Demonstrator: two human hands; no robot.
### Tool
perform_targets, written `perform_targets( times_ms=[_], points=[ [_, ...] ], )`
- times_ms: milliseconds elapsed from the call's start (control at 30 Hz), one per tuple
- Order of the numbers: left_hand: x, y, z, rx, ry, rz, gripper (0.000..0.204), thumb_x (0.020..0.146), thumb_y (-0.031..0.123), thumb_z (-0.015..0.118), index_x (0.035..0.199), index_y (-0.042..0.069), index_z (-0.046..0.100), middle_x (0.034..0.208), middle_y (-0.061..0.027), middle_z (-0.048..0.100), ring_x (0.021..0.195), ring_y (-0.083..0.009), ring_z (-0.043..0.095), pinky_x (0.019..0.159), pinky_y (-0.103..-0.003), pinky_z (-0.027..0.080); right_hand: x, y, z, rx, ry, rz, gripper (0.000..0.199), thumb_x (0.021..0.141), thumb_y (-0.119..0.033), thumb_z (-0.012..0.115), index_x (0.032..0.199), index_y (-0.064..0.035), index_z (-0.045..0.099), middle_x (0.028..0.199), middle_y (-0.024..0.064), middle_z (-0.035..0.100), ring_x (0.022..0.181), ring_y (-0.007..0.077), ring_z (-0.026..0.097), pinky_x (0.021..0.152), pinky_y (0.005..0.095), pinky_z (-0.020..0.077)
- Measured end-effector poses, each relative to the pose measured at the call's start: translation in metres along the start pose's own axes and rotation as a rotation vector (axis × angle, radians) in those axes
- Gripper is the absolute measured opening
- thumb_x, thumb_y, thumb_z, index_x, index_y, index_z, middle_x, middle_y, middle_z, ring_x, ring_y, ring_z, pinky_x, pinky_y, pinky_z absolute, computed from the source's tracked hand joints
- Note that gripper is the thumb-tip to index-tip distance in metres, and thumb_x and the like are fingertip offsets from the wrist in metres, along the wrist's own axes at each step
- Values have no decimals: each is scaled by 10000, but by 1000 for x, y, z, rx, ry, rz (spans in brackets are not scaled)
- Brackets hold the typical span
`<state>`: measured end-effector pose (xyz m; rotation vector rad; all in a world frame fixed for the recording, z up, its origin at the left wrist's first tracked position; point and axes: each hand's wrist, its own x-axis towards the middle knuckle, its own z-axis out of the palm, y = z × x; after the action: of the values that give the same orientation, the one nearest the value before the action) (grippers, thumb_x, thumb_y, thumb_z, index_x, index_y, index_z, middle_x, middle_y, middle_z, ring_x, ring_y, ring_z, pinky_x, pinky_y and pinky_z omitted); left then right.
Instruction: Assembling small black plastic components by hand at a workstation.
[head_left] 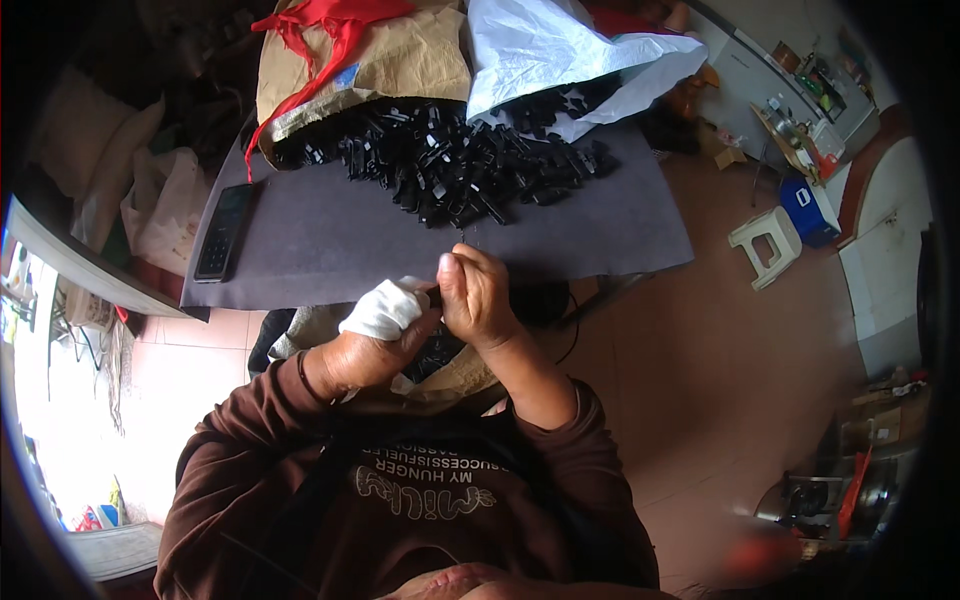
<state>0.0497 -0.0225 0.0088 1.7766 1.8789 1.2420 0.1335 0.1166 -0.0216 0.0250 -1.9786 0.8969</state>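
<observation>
My left hand is closed, with a white cloth or part-glove covering its fingers. Thumb up and fingers curled, my right hand is closed right beside it. Between the two hands shows the end of a small black piece; most of it is hidden by the fingers. Both hands are at the near edge of the grey-covered table. Beyond them lies a heap of small black plastic parts, spilling from a brown paper sack and a white woven sack.
A dark phone lies at the table's left side, near a red ribbon. Below my hands is an open bag with black items. On the floor to the right stand a cream stool and a blue box.
</observation>
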Motion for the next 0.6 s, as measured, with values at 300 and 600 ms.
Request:
perform_targets(
  times_ms=[300,600],
  points=[
    [20,-3,-76,41,-350,-55,231,893,213,628,974,-3,627,878,-185,632,784,-348,593,670,-388,469,12,-2,-32,212,-537,282,414,869,-372,682,1005,9,595,778,70,581,626,104,542,573,265,462],
    [77,-69,-59,615,33,164,246,782,28,594,1009,65,680,929,-142,659,843,-326,629,691,-359,515,15,39,-37,-665,-74,120,245,792,-78,671,1036,-73,642,964,134,621,893,331,580,789,409,480]
  ],
)
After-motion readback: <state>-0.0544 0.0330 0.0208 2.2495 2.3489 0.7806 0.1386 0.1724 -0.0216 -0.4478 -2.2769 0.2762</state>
